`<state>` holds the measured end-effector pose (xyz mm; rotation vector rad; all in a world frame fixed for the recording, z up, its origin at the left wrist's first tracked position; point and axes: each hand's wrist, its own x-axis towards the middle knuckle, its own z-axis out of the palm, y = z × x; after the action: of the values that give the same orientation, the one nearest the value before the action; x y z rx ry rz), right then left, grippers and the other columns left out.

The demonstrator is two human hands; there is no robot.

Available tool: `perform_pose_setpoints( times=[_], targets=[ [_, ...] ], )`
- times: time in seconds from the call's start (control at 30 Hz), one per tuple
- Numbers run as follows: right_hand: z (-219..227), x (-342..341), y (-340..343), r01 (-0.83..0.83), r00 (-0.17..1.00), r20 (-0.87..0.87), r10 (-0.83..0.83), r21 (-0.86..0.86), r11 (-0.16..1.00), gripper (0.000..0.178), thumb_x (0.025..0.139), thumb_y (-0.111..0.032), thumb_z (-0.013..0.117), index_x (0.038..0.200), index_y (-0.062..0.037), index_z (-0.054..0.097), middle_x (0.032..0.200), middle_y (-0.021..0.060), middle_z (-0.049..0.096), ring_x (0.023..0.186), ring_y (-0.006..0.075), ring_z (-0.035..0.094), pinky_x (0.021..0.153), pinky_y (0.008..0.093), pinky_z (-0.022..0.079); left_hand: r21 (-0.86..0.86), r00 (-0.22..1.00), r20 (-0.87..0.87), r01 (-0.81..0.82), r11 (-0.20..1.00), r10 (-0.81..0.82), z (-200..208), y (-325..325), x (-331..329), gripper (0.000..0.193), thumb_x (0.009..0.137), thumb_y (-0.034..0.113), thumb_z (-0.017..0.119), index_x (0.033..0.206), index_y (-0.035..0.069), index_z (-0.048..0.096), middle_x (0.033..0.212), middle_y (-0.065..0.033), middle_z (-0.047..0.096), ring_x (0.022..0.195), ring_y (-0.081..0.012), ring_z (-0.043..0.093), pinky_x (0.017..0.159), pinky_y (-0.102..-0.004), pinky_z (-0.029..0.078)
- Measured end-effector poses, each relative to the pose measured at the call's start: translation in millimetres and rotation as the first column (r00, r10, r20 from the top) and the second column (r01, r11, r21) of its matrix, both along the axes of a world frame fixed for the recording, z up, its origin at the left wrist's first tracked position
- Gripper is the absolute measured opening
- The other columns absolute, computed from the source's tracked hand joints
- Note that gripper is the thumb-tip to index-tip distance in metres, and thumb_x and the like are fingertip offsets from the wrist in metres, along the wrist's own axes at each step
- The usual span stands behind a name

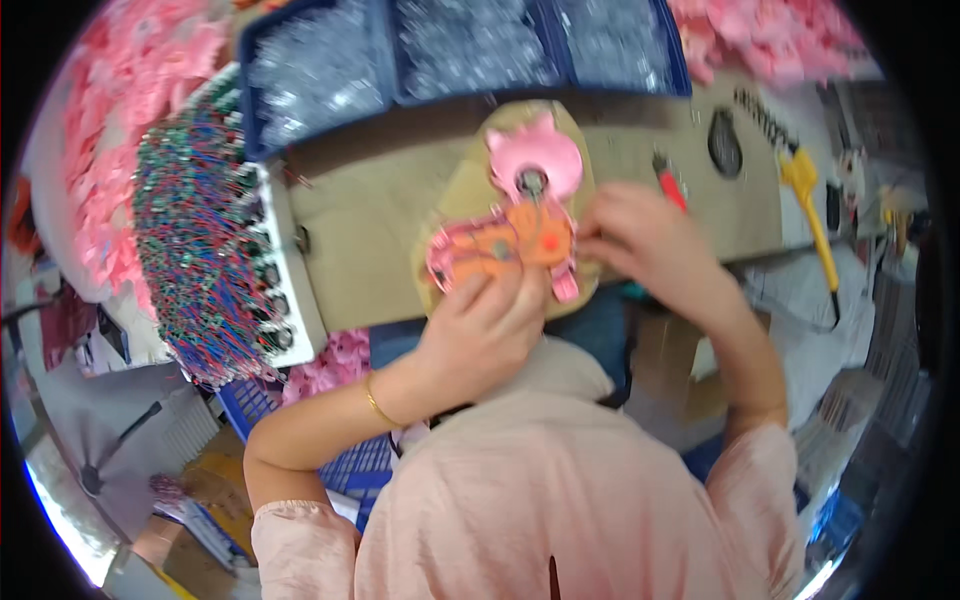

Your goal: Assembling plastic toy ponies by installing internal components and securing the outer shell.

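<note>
A pink cat-shaped toy shell (548, 160), its hollow side up, lies on a yellowish pad (462, 208) at the middle of the bench. An orange inner plate (515, 232) with thin wires and a red round spot fills its lower body. My left hand (490, 325) grips the near edge of the toy, fingertips bent against the orange plate. At the toy's right edge is my right hand (640, 240), thumb and fingers pinched together and slightly blurred. Whatever is between those fingers is too small to make out.
A blue divided tray (392, 60) of clear small parts spans the back. Bundled coloured wires (205, 235) hang over a white rack (297, 290) at left. Pink shells (100, 130) pile beyond. On the right are a red-handled tool (670, 185), a dark oval object (724, 143) and a yellow tool (805, 190).
</note>
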<state>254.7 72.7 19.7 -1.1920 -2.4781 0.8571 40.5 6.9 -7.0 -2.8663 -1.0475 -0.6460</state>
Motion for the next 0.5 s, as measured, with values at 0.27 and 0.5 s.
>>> perform_pose_setpoints(
  times=[0.27,0.5],
  targets=[
    [17,-89,44,0.106,0.994,-0.057,-0.092,0.338,0.935,0.018,0.079,-0.004,0.058,0.097,-0.0002,0.059,0.099,0.0154,0.06,0.085,0.0315,0.06,0.072,0.0388,0.048,0.053,0.995,0.097,0.014,0.998,-0.019,-20,-4,-5,0.033,0.07,0.017,0.053,0.098,0.001,0.063,0.13,-0.0156,0.048,0.125,-0.0249,0.041,0.095,-0.0373,0.036],
    [-46,-123,155,0.227,0.964,0.085,-0.251,0.221,0.948,0.028,0.076,-0.007,0.058,0.104,0.0007,0.058,0.098,0.0209,0.058,0.094,0.0357,0.057,0.082,0.0416,0.046,-0.166,0.959,0.229,-0.13,0.977,0.167,24,19,-51,0.047,0.069,0.009,0.058,0.115,0.008,0.055,0.127,-0.0151,0.048,0.118,-0.0322,0.044,0.097,-0.0453,0.036]
  ],
)
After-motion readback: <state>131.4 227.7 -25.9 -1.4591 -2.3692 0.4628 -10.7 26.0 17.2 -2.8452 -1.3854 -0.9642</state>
